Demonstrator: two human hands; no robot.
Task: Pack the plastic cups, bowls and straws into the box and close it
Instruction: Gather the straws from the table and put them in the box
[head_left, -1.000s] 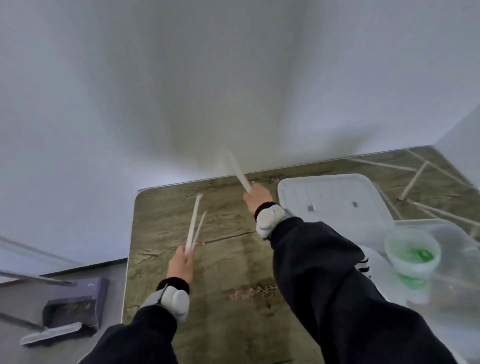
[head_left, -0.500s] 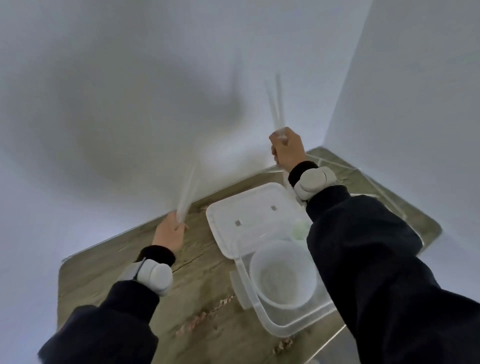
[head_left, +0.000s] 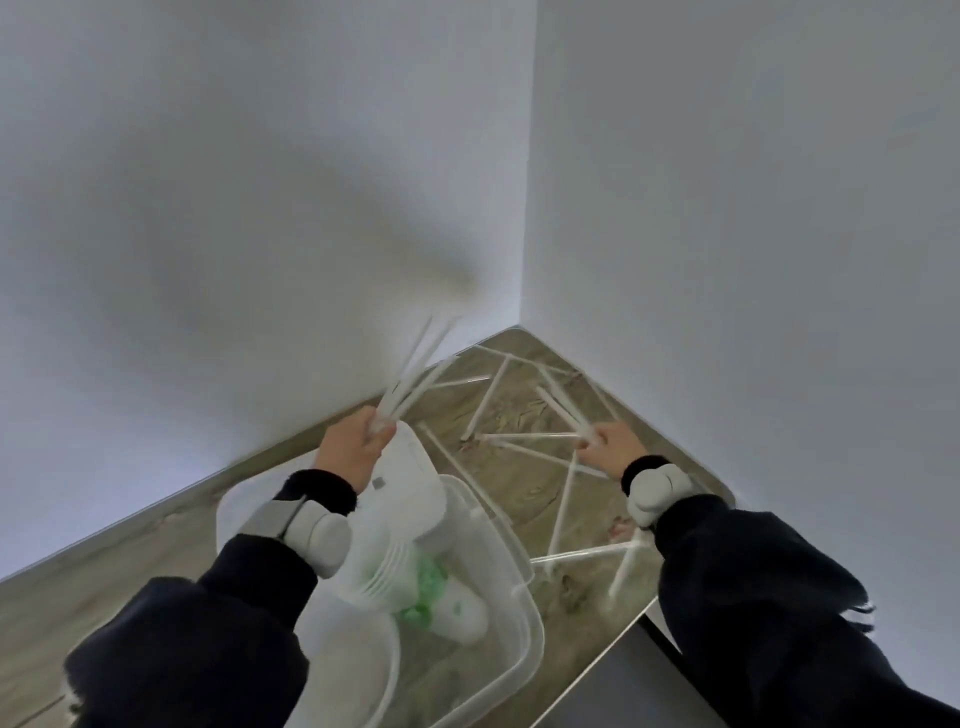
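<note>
My left hand (head_left: 349, 451) grips a bunch of white straws (head_left: 415, 364) that fan upward, above the far end of the clear plastic box (head_left: 519, 613). Inside the box lie stacked white cups (head_left: 384, 561) and a cup with green on it (head_left: 447, 608). My right hand (head_left: 613, 449) pinches straws (head_left: 563, 410) at the table's far right corner. Several more loose straws (head_left: 563, 512) lie scattered on the wooden table (head_left: 519, 483) between the box and that corner.
Two white walls meet at the table's far corner, close behind the straws. The table's right edge (head_left: 628, 618) drops off to a dark floor just beyond the box. A white lid-like sheet (head_left: 415, 467) rests by the box's far end.
The view has swung right toward the corner. My right hand dropped from raised to the table among the scattered straws. My left hand carried its straws over the box.
</note>
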